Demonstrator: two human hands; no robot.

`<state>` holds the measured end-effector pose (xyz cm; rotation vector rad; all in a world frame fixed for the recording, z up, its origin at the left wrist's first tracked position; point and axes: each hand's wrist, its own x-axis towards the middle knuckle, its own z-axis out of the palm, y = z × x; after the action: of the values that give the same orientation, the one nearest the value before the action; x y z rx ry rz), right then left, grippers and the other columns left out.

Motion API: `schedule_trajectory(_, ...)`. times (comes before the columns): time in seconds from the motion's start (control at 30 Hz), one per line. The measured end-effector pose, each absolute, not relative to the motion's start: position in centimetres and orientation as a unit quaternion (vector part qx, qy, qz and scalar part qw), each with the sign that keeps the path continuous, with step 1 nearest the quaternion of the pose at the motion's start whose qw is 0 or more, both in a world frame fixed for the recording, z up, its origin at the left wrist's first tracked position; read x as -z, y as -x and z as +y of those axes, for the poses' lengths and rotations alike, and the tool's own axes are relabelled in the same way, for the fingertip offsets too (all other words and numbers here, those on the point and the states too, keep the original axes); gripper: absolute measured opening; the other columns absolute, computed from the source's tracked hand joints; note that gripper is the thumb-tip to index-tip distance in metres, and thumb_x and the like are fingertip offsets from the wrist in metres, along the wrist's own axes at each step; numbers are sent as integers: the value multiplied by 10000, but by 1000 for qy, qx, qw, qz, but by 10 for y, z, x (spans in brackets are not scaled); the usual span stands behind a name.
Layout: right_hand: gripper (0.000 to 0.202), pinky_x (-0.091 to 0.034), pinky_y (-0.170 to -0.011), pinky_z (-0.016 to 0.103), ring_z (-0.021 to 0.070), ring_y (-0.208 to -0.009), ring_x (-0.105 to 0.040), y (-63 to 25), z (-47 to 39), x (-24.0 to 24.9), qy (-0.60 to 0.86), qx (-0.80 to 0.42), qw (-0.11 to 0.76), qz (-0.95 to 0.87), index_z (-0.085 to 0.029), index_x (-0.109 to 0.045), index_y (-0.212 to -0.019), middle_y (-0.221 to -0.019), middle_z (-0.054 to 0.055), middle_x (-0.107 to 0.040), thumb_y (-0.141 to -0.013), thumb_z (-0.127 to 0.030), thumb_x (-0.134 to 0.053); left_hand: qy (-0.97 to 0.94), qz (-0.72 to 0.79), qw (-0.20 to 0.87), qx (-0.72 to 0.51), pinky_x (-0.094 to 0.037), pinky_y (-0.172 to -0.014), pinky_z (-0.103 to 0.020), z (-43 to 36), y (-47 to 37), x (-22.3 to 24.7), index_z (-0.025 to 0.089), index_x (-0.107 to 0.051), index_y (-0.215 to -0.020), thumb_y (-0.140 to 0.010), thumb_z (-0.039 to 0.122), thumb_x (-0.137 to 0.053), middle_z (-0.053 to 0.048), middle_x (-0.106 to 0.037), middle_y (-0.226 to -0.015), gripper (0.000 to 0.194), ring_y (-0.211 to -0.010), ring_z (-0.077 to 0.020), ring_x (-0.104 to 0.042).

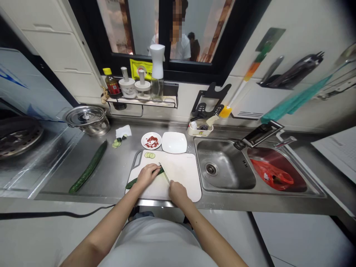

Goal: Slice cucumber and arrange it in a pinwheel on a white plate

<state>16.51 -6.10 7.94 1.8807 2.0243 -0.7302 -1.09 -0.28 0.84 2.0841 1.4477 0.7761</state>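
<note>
On the white cutting board (183,170) lies a cucumber (131,183), angled up to the right. My left hand (148,175) is closed over it and hides its middle; the cut end shows past the fingertips. My right hand (178,193) grips a knife (165,173), whose blade slants up and left beside that end. Whether the edge is in the cucumber is too small to tell. Several cucumber slices (150,155) overlap near the board's top left. A whole cucumber (89,168) rests on the steel counter to the left.
Behind the board stand a plate of chopped red pieces (151,141) and a white square plate (174,142). Cucumber scraps (116,143) lie near a white paper (123,131). A lidded pot (88,120) stands at left; the sink (226,167) is right, with a red bag (274,176).
</note>
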Motion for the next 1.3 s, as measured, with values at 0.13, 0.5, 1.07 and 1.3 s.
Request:
schedule_trajectory(0.13, 292, -440, -751, 289, 230, -973, -641, -173, -73, -81, -653, 258, 153, 695, -110, -588, -1084, -1014, 153, -676, -914, -115, -351, -760, 530, 244, -285, -480, -879, -313, -2, 11, -6, 233, -713, -996, -906, 302, -513, -41, -709, -1007, 230, -937, -178, -632)
schedule_trajectory(0.5, 315, -449, -768, 288, 222, -985, -642, -162, -52, -77, -650, 250, 134, 705, -104, -591, -1101, -1025, 169, -674, -908, -100, -342, -766, 523, 246, -283, -480, -877, -312, 0, 12, -3, 242, -704, -1008, -904, 294, -511, -42, -706, -997, 226, -943, -180, -626)
schedule_trajectory(1.07, 314, -452, -782, 298, 222, -991, -637, -169, -49, -76, -638, 258, 145, 711, -111, -592, -1091, -1014, 165, -675, -903, -107, -340, -752, 529, 259, -296, -483, -873, -318, -3, 9, -9, 231, -712, -990, -904, 302, -514, -51, -712, -999, 227, -948, -183, -631)
schedule_trajectory(1.3, 313, -461, -777, 306, 231, -992, -640, -172, -46, -80, -629, 255, 155, 718, -111, -592, -1098, -1023, 168, -674, -899, -112, -350, -751, 533, 251, -297, -480, -870, -316, -4, 9, -7, 247, -711, -982, -899, 301, -527, -36, -708, -1005, 209, -945, -180, -631)
